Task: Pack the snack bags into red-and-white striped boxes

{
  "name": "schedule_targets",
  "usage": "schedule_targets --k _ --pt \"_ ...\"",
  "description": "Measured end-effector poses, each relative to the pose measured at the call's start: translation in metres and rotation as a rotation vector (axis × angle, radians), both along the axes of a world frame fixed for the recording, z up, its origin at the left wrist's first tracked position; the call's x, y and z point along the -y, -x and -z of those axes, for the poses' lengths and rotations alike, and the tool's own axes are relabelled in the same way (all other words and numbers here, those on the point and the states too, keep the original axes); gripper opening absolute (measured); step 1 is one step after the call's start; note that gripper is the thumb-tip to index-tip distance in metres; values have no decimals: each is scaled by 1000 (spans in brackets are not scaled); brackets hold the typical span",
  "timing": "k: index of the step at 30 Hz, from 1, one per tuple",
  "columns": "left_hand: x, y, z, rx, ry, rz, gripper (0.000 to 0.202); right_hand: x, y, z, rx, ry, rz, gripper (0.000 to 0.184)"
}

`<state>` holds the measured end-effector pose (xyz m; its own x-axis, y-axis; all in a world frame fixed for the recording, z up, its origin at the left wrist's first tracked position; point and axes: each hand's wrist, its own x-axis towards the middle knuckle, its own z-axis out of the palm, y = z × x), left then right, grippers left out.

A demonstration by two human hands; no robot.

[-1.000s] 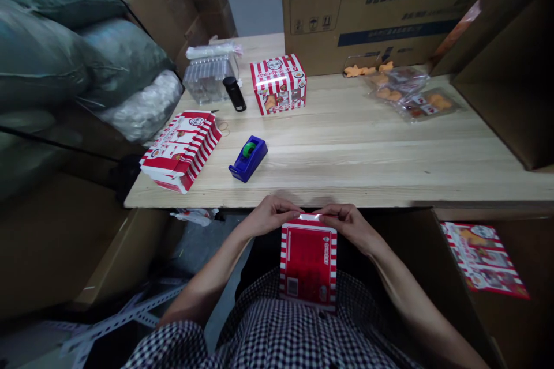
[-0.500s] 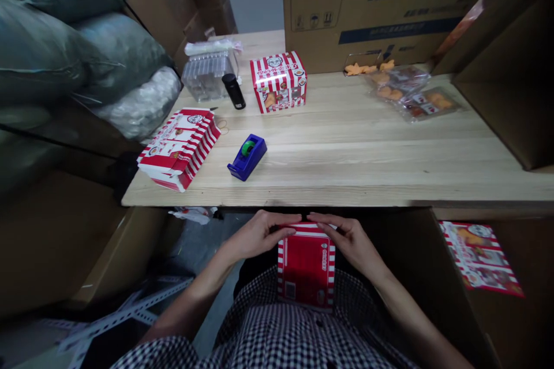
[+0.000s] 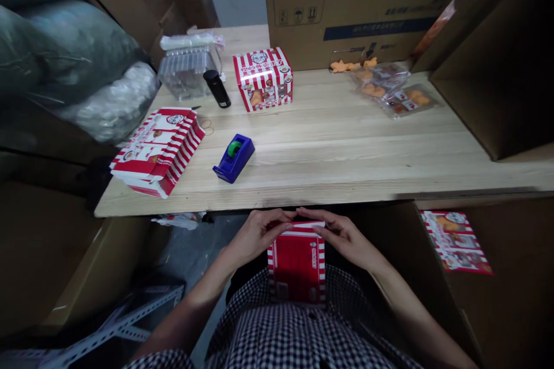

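A red carton with striped red and white edges (image 3: 296, 268) rests upright against my lap, below the table's front edge. My left hand (image 3: 264, 233) pinches its top edge on the left, thumb on the near face and fingers behind. On the right, my right hand (image 3: 340, 233) grips the same top edge, its thumb near the corner of the flap. The fingertips of both hands almost meet over the top. What lies inside the carton is hidden.
On the wooden table (image 3: 329, 150) stand a blue tape dispenser (image 3: 234, 158), a striped box (image 3: 264, 79), flattened striped cartons (image 3: 158, 147), a black bottle (image 3: 217, 89), clear plastic trays (image 3: 188, 69) and packaged toys (image 3: 407, 101). An open cardboard box (image 3: 489, 305) holds a printed carton (image 3: 456, 241).
The whole view has shifted, with the table items appearing further left. Both hands keep their hold on the carton's top edge, with small finger shifts along the flap.
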<state>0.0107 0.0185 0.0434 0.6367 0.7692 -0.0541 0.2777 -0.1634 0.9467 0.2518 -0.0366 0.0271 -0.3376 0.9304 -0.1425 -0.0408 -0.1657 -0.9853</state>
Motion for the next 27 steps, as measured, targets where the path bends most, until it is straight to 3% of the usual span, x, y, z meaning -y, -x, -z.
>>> schedule_targets --k 5,11,22,24,27 --pt "-10 -2 -7 -132 -29 -2 23 5 13 6 -159 140 209 31" --pt "-12 -18 -12 49 16 90 27 9 19 -2 -163 125 199 36" --pt "-16 -13 -19 -47 -64 246 25 13 12 9 -66 68 199 29" --pt "-14 -8 -16 -29 -63 262 34 16 6 11 -47 66 234 26" --pt "-9 3 -3 -31 -56 150 45 21 -5 13 -10 61 287 20"
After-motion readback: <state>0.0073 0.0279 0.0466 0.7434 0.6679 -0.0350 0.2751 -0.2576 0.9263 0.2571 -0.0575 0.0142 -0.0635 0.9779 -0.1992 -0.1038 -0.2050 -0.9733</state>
